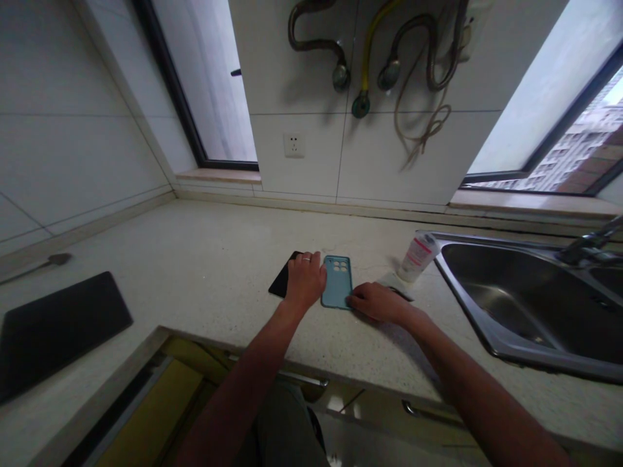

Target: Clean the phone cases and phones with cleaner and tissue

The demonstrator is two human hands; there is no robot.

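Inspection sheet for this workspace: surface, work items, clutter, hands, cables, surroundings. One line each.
Surface: pale speckled countertop.
Work items: light-blue rectangular phone case with camera cutouts, lying flat; black flat rectangular slab, partly covered.
Clutter: whitish cup-shaped container with red print, beside the sink; large black rectangular panel, far left.
Hands: left hand over the slab; right hand at the case's lower right corner; grip unclear for both.
Cables: thin beige tied cord, hanging against the white tiled wall.
Surroundings: stainless-steel sink at right; yellow hose on the wall.
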